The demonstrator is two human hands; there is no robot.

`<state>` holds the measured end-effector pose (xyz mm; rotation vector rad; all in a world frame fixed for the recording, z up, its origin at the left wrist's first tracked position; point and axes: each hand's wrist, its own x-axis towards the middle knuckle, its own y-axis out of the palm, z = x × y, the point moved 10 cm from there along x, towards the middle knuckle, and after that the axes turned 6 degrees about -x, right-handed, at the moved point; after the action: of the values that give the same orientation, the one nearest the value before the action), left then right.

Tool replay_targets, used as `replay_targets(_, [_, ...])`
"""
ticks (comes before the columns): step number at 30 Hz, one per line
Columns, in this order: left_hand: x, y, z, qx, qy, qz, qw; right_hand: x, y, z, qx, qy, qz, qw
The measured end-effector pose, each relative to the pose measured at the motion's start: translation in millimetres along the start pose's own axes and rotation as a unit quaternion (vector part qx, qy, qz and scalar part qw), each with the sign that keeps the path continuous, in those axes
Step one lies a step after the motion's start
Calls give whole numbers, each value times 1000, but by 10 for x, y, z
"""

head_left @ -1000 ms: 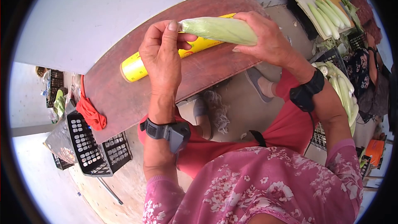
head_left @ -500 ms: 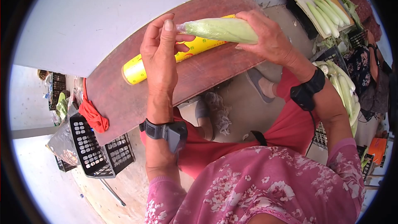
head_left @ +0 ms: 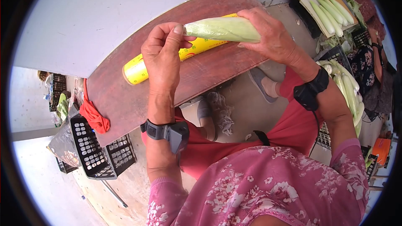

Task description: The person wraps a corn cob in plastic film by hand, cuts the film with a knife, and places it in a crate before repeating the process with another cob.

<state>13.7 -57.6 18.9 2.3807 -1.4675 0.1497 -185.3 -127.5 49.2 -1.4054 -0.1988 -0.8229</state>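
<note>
A pale green husked vegetable [head_left: 224, 29], wrapped in clear plastic film, is held level above the table. My right hand [head_left: 270, 35] grips its thick end. At its narrow end my left hand [head_left: 163, 50] pinches the gathered film between thumb and forefinger. Below the vegetable lies a yellow printed roll [head_left: 138, 70] on the dark red tabletop [head_left: 209, 75]. My left hand and the vegetable hide part of the roll.
A red cloth [head_left: 94, 117] hangs at the table's left corner above a black crate [head_left: 88, 148]. At the right, several pale vegetables [head_left: 333, 14] lie on a board, and more [head_left: 345, 88] are heaped lower down. Another person's arm [head_left: 375, 54] shows at far right.
The fingers of my left hand have closed onto the film at the vegetable's narrow end; before, they were more spread. My right hand has kept its hold.
</note>
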Motion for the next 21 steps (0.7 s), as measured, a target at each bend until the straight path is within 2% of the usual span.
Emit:
replay_targets(6, [-7,4,-1,25,3,-14,1000,13,-32,4,-24,-14,-18,999])
replay_targets(9, [-13,20,-99,128,76,-18,989,27,-52,-8,-45,-17,-21,999])
replay_targets(12, [-65,78,-227,262,162,-40,951,34,-73,-7,-51,-20,-25,998])
replay_targets(15, [-75,108,-246,283,191,-39,939,31,-77,-4,-50,-22,-25,998])
replay_targets(21, [-7,68,-6,158,27,-12,987,18,-56,12,-43,-28,-24,998])
